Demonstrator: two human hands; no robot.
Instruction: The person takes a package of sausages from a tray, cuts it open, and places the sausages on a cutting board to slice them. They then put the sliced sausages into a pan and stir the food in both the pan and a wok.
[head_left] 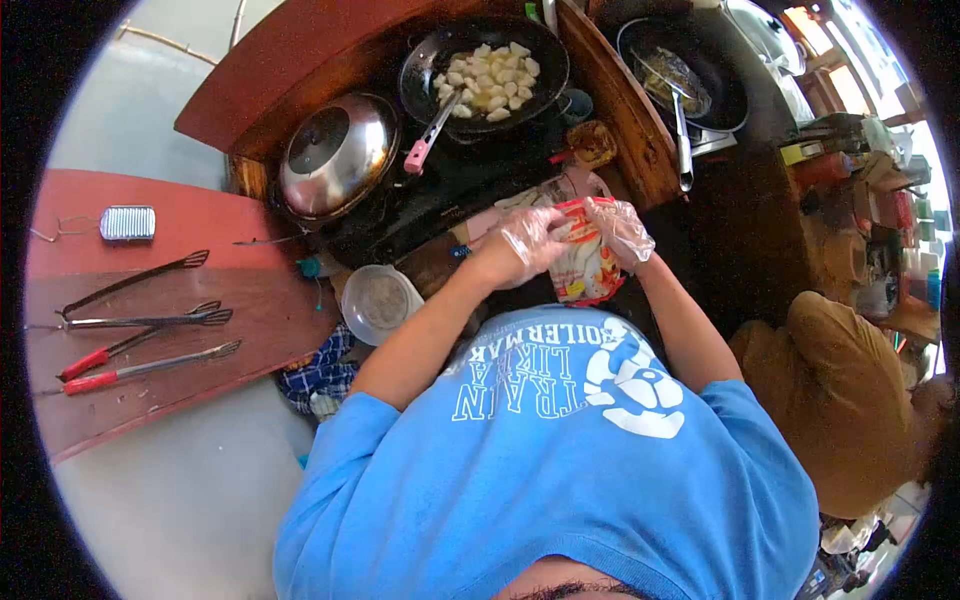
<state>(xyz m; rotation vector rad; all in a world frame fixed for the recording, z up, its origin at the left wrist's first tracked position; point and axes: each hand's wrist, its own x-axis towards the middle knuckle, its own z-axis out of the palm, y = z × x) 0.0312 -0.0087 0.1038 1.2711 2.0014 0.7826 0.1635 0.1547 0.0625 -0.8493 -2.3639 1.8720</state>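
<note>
Both my hands wear clear plastic gloves and are at a red and white printed food packet (588, 262) in front of my chest. My left hand (530, 240) has its fingers bent against the packet's upper left edge. My right hand (622, 236) grips the upper right edge, fingers closed on it. Whether the packet's top is open I cannot make out. Beyond it, a black wok (418, 85) on the stove holds many whitish chunks (495, 85). A pink-handled utensil (428, 143) rests in the wok, its head among the chunks.
A metal lid (345, 155) leans left of the wok; a plastic tub (380, 300) stands by my left forearm. Several tongs (150, 320) and a grater (128, 222) lie on the red table (90, 420). Right are a second pan (735, 95) with a strainer (683, 130) and another person (840, 400).
</note>
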